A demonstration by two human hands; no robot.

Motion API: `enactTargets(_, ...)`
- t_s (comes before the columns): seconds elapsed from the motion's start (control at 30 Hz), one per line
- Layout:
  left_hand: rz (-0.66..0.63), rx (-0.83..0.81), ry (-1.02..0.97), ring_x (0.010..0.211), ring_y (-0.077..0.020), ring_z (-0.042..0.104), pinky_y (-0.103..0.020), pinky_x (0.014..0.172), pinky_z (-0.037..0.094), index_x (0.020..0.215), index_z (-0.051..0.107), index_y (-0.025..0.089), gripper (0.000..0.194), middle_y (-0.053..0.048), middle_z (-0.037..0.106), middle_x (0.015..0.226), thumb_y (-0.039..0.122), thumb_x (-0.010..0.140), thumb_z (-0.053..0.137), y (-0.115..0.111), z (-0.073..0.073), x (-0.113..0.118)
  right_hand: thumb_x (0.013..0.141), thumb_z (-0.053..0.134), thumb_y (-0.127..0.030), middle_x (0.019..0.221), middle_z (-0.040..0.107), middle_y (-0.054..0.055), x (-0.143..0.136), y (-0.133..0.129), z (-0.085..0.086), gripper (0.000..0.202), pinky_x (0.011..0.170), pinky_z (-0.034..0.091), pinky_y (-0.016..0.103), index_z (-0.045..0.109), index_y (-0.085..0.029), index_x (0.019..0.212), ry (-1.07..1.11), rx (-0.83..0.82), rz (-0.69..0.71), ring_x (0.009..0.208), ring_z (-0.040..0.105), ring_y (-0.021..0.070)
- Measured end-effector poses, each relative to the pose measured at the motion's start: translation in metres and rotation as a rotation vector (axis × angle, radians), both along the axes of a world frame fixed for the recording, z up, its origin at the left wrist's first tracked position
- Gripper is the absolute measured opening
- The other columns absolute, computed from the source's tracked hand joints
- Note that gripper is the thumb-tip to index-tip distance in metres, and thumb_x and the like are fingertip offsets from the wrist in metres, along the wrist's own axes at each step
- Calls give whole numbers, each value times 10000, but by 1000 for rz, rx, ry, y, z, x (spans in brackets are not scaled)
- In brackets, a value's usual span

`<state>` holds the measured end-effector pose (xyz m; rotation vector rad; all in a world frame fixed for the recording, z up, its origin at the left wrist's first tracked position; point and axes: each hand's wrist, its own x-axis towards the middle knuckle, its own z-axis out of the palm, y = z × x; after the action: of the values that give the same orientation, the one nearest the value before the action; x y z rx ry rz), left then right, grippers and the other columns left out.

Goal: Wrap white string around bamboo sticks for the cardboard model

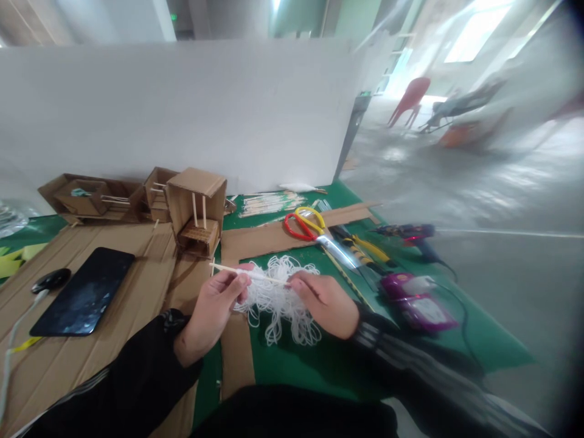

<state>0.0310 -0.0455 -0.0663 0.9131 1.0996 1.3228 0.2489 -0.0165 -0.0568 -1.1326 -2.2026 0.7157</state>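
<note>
Between my two hands a thin wooden stick [219, 266] lies nearly level, with white cord wound around part of its length. My left hand [223, 292] pinches it near its left end, where the wound cord sits. The fingers of my right hand [322, 298] close on the stick's right end. A loose tangled heap of white cord [276, 310] spreads on the green table just beneath and between both hands. Past the heap lie scissors [319, 234] with one red and one yellow handle.
Cardboard boxes with sticks inside [196, 201] stand at the back left. A black phone [86, 292] rests on a cardboard sheet [150, 255]. To the right lie pliers [374, 249], a purple device with a cable [417, 304] and a glue gun [410, 234]. A white panel [182, 109] rises behind.
</note>
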Motion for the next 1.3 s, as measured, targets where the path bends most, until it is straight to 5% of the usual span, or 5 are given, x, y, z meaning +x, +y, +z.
enactTargets(0.47, -13, -4, 1, 565, -64, 427, -204, 534, 348, 706, 645, 124, 235, 5, 549, 672, 345, 765, 697, -1, -1, -1, 980, 328, -344, 595, 560, -10, 2, 2, 3, 382, 555, 384, 249, 561, -191, 719, -12, -37, 36, 537, 523, 119)
enactTargets(0.67, -7, -13, -5, 572, -66, 425, -197, 533, 349, 893, 681, 137, 248, 17, 531, 667, 348, 764, 705, 0, -2, -2, 841, 599, -440, 703, 605, -12, 3, 1, 3, 267, 495, 373, 230, 550, -193, 930, 25, -70, -29, 522, 497, 109)
enactTargets(0.83, -7, -9, -16, 574, -56, 428, -189, 537, 349, 672, 635, 119, 256, 9, 539, 679, 348, 755, 712, -1, 0, 0, 981, 320, -355, 593, 558, -8, 4, 1, 3, 381, 539, 381, 238, 570, -189, 745, 26, -50, 41, 520, 508, 112)
enactTargets(1.07, -3, -23, -21, 563, -61, 418, -190, 522, 340, 778, 671, 124, 229, 15, 538, 651, 348, 754, 713, 1, -3, -1, 839, 598, -416, 712, 578, -14, 3, 0, 4, 252, 483, 370, 227, 496, -194, 903, 65, -87, -52, 522, 497, 110)
enactTargets(1.3, -8, -8, -37, 567, -57, 430, -186, 535, 351, 781, 681, 123, 227, 14, 546, 655, 346, 750, 717, -2, 1, 0, 955, 392, -364, 611, 545, -11, 3, 0, 5, 316, 532, 370, 239, 523, -194, 723, 18, -35, -10, 533, 492, 115)
